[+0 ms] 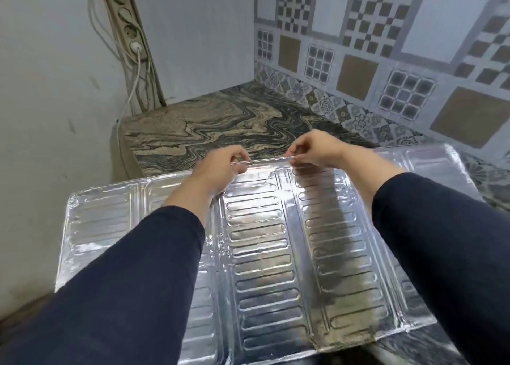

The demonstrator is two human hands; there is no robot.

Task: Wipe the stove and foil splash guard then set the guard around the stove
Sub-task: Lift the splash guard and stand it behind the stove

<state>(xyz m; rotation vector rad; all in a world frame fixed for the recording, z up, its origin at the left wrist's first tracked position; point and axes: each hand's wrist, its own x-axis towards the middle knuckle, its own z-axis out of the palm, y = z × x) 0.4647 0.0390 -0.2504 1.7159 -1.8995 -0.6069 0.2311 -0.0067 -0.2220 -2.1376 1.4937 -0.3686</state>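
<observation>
Here, in the head view, the left hand [220, 161] and right hand [317, 150] each had fingers pinching the far top edge of the foil splash guard [262, 240], which was held tilted over the marbled tabletop [209, 124] near the tiled wall [386, 47].

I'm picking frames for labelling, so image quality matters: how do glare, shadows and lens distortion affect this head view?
In the head view, the foil splash guard throws bright glare patches, with dark forearm shadows across its ribs; the wide-angle lens bows the tiled wall and power strip; the left hand and right hand look slightly soft.
</observation>
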